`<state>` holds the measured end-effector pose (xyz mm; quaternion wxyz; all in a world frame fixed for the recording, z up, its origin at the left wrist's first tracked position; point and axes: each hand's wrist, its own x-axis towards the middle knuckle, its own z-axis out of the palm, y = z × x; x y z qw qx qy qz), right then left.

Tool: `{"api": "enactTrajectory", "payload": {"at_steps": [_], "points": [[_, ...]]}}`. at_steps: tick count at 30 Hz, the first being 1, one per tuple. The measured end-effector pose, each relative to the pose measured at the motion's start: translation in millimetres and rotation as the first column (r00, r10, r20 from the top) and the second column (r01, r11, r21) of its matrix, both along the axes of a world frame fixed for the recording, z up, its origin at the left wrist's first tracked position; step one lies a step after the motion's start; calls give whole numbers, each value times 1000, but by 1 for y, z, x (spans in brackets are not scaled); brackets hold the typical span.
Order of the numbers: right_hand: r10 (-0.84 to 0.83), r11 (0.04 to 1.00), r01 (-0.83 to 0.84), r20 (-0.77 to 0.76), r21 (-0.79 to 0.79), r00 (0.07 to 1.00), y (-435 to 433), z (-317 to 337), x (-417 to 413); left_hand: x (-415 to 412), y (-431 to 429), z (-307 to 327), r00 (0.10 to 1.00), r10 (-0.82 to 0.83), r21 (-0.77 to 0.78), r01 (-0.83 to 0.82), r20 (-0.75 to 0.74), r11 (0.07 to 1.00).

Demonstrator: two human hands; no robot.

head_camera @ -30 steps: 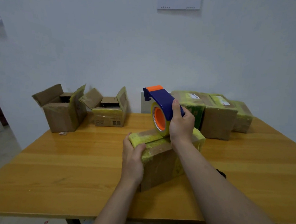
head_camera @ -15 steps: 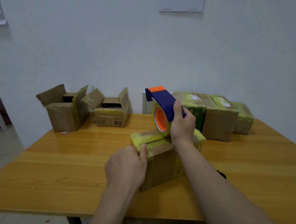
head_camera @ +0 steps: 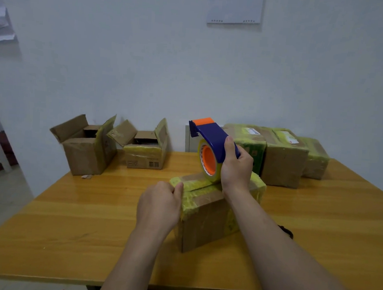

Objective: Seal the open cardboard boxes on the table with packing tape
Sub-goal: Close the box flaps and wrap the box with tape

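A closed cardboard box (head_camera: 205,220) wrapped in yellow-green tape stands in the middle of the wooden table (head_camera: 85,219). My right hand (head_camera: 236,168) grips a blue and orange tape dispenser (head_camera: 211,137), whose roll rests on the box's top. My left hand (head_camera: 159,206) is curled at the box's near left corner, the thumb touching the top edge; its fingers are hidden behind the back of the hand. Two open boxes (head_camera: 83,153) (head_camera: 144,155) with raised flaps stand at the back left.
Three taped boxes (head_camera: 284,160) are lined up at the back right against the white wall. A small dark object (head_camera: 285,231) lies on the table just behind my right forearm. The table's left edge drops to the floor.
My left hand let go of the box's corner, drew back with curled fingers, and now its thumb touches the corner again. The dispenser and my right hand stayed on the box top.
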<state>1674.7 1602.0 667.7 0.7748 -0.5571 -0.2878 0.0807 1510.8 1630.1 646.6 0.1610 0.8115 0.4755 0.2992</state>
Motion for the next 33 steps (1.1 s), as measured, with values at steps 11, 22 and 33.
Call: {"api": "enactTrajectory", "payload": {"at_steps": [11, 22, 33], "points": [[15, 1000, -15, 11, 11, 1000, 0, -1, 1, 3, 39, -1, 997, 18, -120, -10, 70, 993], [30, 999, -30, -15, 12, 999, -2, 1, 1, 5, 17, 16, 977, 17, 78, 0, -211, 997], [-40, 989, 63, -167, 133, 985, -25, 24, 20, 4, 38, 7, 868, -323, 181, 411, -378, 893]]}}
